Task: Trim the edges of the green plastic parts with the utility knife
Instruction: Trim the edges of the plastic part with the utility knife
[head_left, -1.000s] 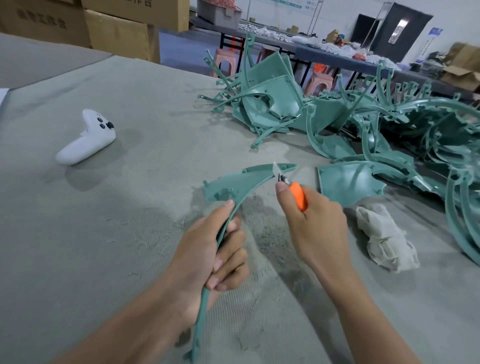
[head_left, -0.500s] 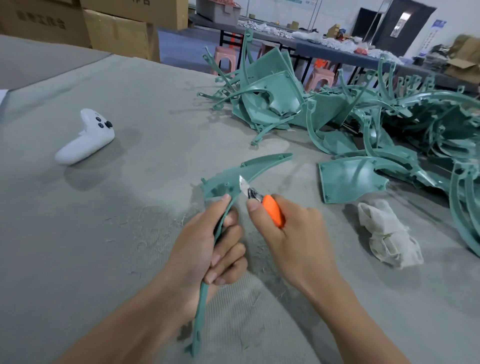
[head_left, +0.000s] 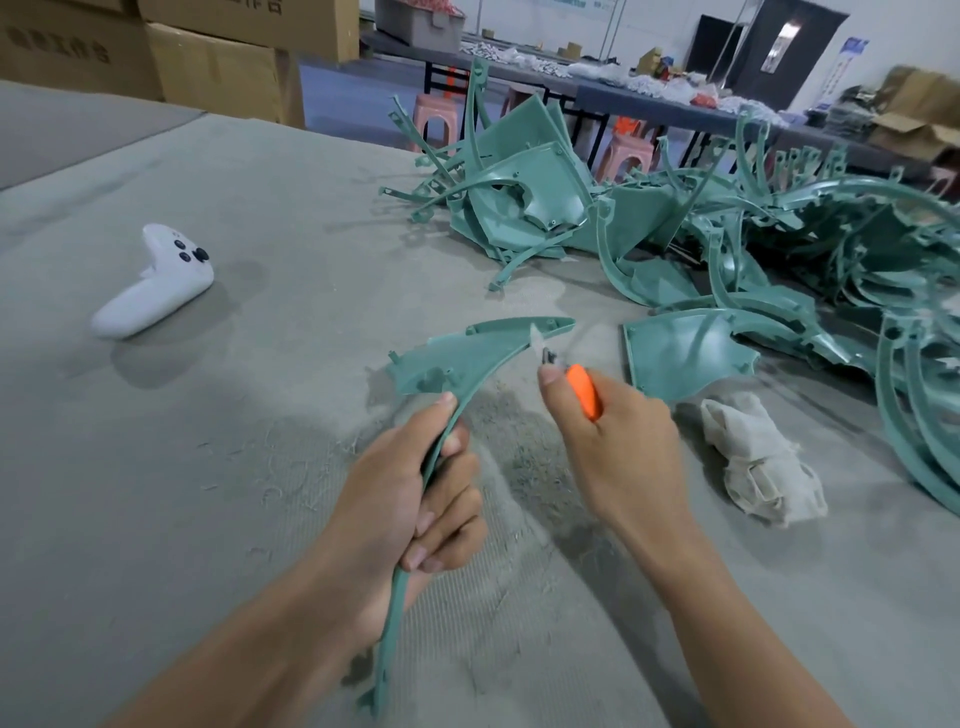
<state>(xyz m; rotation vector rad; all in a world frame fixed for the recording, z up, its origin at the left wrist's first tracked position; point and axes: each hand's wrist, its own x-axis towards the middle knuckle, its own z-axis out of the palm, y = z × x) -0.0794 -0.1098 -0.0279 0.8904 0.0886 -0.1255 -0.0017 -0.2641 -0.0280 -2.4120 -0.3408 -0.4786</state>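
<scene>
We are holding the green part (head_left: 457, 358) over the desk (head_left: 234, 493), left hand (head_left: 405, 499) gripping its curved rib, right hand (head_left: 618, 447) clenching the orange utility knife (head_left: 584, 397). Blade (head_left: 535, 336) is sitting at the far tip now, having been down by our left thumb a moment ago; we are judging another trimming pass is beginning. Cardboard boxes (head_left: 223, 67) behind are standing shut, contents hidden.

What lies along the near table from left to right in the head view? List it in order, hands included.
White controller → left hand gripping the green part → right hand holding the utility knife → crumpled white cloth. The green pile behind spans too wide to place.
</scene>
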